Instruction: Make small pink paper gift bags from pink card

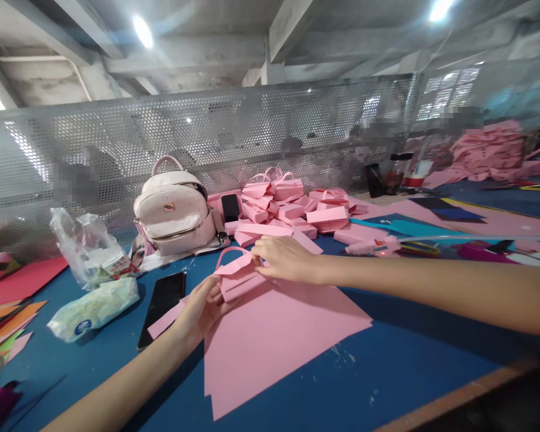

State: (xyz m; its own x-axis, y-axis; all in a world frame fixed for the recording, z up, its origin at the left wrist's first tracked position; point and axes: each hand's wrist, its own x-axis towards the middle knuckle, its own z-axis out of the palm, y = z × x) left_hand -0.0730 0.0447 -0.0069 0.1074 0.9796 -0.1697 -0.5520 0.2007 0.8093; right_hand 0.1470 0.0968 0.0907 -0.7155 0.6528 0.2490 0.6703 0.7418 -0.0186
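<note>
L hand (pixel 206 305) & R hand (pixel 288 258) hold pink bag (pixel 236 281) over sheets (pixel 279 342), tbl edge (pixel 461 393) well apart

Pink paper bag (pixel 240 282): small, boxy, matte, single colour, visible fold lines. Sits near 7 o'clock of view centre, just off middle. Thin pink loop handle (pixel 222 254) arches up at the bag's 11 o'clock. Upper panel creased, folded forward over the front. Pose: tilted, 3 o'clock side higher than 9. Held, left hand (pixel 204 302) gripping at 8 o'clock, right hand (pixel 284 258) at 2 o'clock with fingers on the top edge. Far side hidden. Larger flat pink sheets (pixel 274 336) spread toward its 5 o'clock.
</note>
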